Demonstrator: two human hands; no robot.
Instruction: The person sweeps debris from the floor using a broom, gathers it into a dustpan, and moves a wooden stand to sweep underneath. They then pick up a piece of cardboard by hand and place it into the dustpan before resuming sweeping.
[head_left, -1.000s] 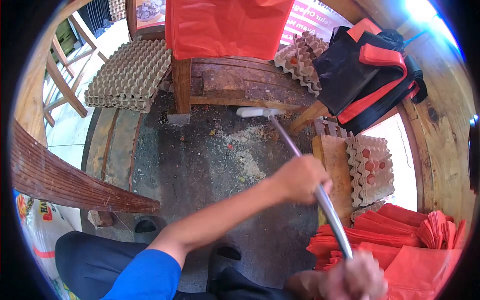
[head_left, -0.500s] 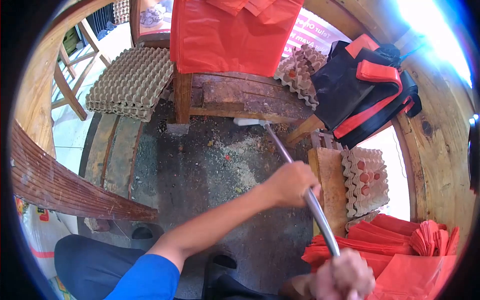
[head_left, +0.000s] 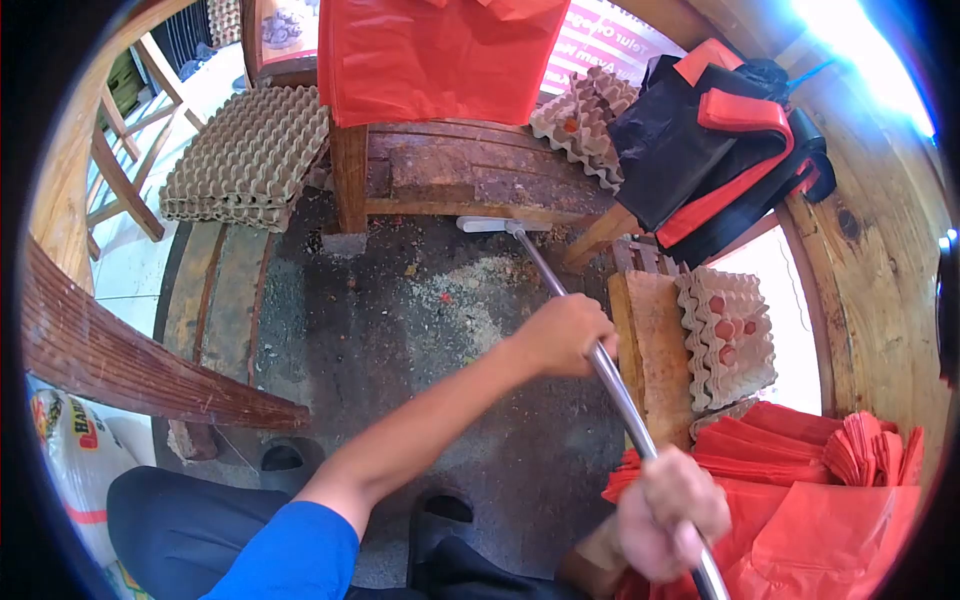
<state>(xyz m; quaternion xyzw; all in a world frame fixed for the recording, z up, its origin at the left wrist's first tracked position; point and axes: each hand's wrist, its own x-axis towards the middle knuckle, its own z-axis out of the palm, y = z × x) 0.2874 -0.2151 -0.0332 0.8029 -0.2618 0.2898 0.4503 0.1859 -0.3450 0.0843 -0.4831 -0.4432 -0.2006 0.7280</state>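
Observation:
My left hand point(head_left: 565, 335) is wrapped round the upper-middle part of a metal broom handle point(head_left: 622, 395). Lower down the same handle, close to its near end, my right hand point(head_left: 672, 512) is closed on it and slightly blurred. The handle slants away to a narrow white broom head point(head_left: 488, 225), which rests on the dark floor along the foot of a low wooden bench. Whether the head has bristles I cannot make out. Pale crumbs and shell-like bits point(head_left: 465, 300) are scattered on the floor just in front of the head.
Stacked egg trays point(head_left: 245, 155) stand at left, with more trays point(head_left: 728, 330) at right. Red plastic bags point(head_left: 440, 60) hang ahead; others point(head_left: 800, 530) lie beside my right hand. Black bags point(head_left: 680, 150) hang at upper right. A wooden beam point(head_left: 150, 350) juts in from the left.
The view has shifted, so the surroundings sit a little higher. My right hand has moved forward, and the near end of the handle now shows below it. Both hands keep their grip.

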